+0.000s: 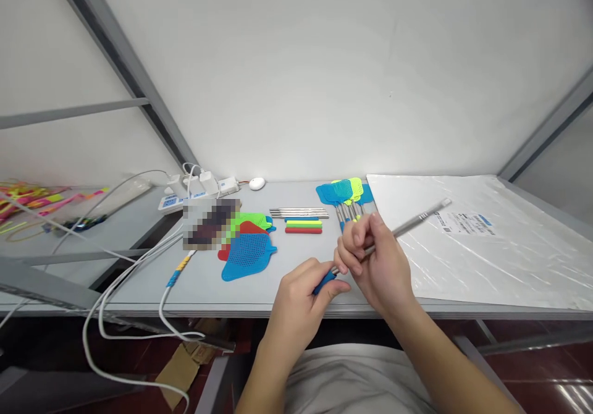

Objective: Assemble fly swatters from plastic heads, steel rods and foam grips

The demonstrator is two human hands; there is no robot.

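My left hand (303, 296) is closed around the blue handle grip (324, 282) in front of the table's near edge. A metal rod (412, 223) runs up to the right from that grip, and my right hand (377, 259) is wrapped round its lower part. The rod's far end is bare. To the left lie loose fly swatter heads, a blue one (249, 256) over a red one (223, 253), with a green one (241, 220) behind. Metal rods (299, 212) and coloured grips (303, 225) sit mid-table. Behind my right hand are several fly swatters (343, 193) with heads attached.
A white plastic sheet with a label (482, 225) covers the table's right side. A power strip (189, 199) with plugs stands at back left, near a white rounded object (256, 183). White cables (104, 315) hang over the left front edge. A patch beside the swatter heads is pixelated.
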